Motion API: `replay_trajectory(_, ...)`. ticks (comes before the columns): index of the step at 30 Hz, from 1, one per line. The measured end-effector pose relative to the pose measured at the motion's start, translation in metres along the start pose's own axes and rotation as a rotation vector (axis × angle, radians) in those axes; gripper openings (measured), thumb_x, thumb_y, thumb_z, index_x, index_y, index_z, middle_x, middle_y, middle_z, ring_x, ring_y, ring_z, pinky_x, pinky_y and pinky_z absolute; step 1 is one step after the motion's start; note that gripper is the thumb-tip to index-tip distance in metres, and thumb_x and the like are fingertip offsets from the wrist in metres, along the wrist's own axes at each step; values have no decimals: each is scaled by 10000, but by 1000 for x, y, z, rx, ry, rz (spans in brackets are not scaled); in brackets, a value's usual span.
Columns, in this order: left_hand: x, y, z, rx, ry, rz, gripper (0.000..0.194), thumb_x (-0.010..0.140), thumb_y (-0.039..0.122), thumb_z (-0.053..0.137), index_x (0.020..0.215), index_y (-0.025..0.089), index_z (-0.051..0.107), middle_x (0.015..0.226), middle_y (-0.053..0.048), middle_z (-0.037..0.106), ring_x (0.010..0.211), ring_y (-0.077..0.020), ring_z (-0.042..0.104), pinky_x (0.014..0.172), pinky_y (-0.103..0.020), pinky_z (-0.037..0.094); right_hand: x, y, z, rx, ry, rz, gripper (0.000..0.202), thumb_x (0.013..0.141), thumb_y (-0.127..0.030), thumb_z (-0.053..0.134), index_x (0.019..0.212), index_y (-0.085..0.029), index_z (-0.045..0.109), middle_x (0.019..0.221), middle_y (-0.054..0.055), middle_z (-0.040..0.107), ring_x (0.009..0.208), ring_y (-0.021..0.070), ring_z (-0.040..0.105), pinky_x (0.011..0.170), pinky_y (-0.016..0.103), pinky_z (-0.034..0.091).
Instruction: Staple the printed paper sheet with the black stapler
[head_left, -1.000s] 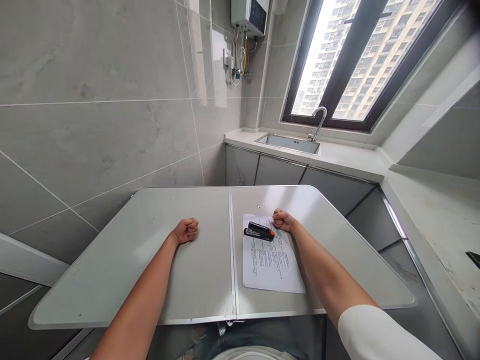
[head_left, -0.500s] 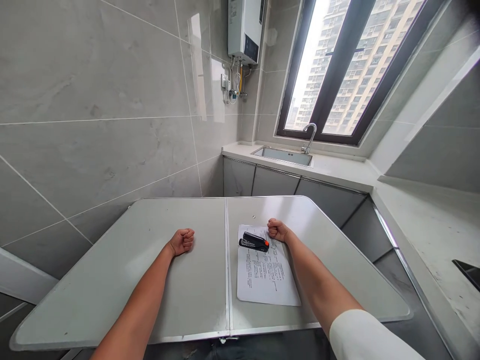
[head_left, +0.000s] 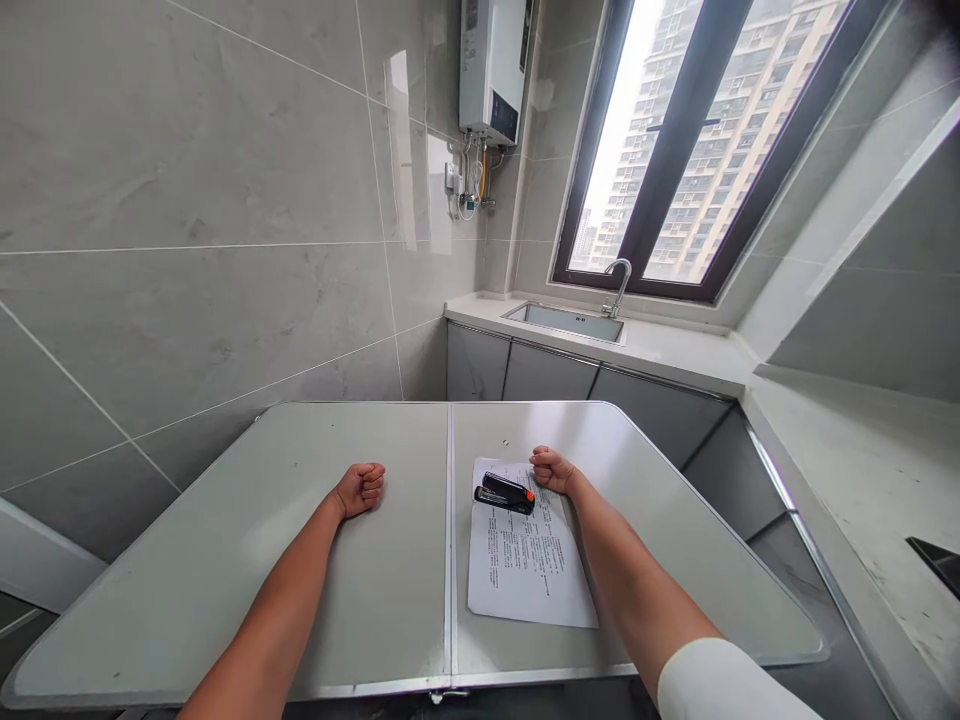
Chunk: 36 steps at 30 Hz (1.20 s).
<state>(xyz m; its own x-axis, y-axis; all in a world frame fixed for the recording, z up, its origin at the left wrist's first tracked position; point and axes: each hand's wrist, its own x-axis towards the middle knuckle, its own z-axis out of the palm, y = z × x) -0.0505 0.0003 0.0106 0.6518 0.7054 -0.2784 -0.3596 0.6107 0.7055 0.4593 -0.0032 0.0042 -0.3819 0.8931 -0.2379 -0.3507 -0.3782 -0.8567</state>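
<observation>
Resting with its fingers curled tight, a person's right hand (head_left: pixel 551 468) lay just beside the far right corner of a printed sheet (head_left: pixel 525 600); nothing showed in its grip, and whether it touched the sheet could not be told. A black stapler (head_left: pixel 506 494) lay across the far part of the sheet, its orange-marked end toward that hand, where its weight probably helped keep the sheet flat and the tool sat in easy reach. The left hand (head_left: pixel 361 489), likewise balled into a fist with nothing visible inside, lay well apart on the other half of a pale two-panel table (head_left: pixel 225 600), the seam (head_left: pixel 450 560) running between it and the sheet; the even spread of the hands suggested a pose of rest. Beyond the table, a sink (head_left: pixel 566 321) with a curved faucet (head_left: pixel 621 285) was set into a white counter (head_left: pixel 667 352) beneath a window (head_left: pixel 675 200), likely for the daylight, while a water heater (head_left: pixel 487 70) hung on the wall to the left, its pipes (head_left: pixel 472 185) below, presumably to feed that faucet.
</observation>
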Motion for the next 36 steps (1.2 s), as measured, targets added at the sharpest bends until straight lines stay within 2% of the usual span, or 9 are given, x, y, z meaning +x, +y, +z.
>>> replay_trajectory(16,2,0,-6,-16,34,-17,369,685,87,535,561,219,213,522,105,57,443,-53,-57,323,-153,162,2,-1,0,-58,8,36,801,541,-237,927,682,-244,139,515,-137,118,432,21,57,410,214,46)
replay_trajectory(27,1,1,-4,-2,30,-40,368,685,84,533,551,217,216,528,105,60,454,-52,-78,315,-145,140,-1,-2,5,-107,-4,33,741,580,-227,891,698,-248,160,523,-147,140,450,13,55,432,227,7)
replay_trajectory(36,1,-2,-1,-4,3,1,363,682,105,544,546,217,227,501,103,73,436,-55,-54,316,-156,177,-2,-4,8,-215,-40,-23,783,564,-351,906,700,-254,141,482,-158,168,407,11,74,383,198,52)
